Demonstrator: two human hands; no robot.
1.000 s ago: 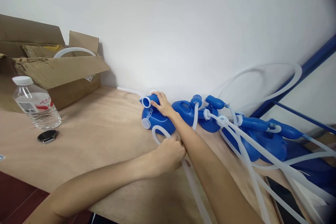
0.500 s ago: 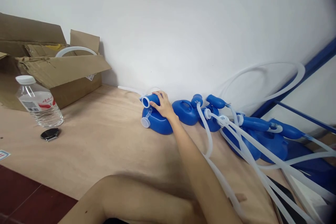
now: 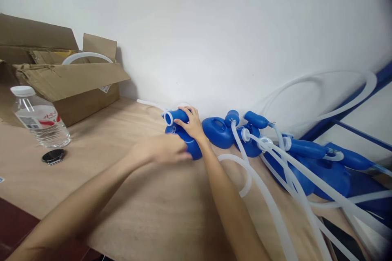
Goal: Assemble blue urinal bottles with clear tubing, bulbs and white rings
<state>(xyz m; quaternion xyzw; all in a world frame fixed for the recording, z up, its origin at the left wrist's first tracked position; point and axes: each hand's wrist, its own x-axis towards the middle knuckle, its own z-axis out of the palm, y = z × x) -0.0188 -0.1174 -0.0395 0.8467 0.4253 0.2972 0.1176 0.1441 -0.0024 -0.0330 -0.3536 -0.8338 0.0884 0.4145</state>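
Observation:
A blue plastic urinal bottle (image 3: 194,149) stands on the wooden table, its open neck with a pale rim facing left. My right hand (image 3: 192,123) is closed around that neck, fingers over the top and thumb along the front. In front of the bottle's body is my left hand (image 3: 170,149), smeared by motion; its fingers cannot be made out. It hides much of the body's lower front. Just right of my right hand stands another blue urinal bottle (image 3: 218,132).
More blue bottles (image 3: 308,149) with white hoses (image 3: 272,200) crowd the right side. At left are a water bottle (image 3: 43,120), a watch (image 3: 53,156) and an open cardboard box (image 3: 88,108). A white wall (image 3: 190,40) rises behind; a dark flat object (image 3: 341,236) lies lower right.
My left hand has come from the lower right to the front of the bottle, covering its hanging cap. My right hand keeps its hold on the neck. A curved hose now shows right of my right forearm.

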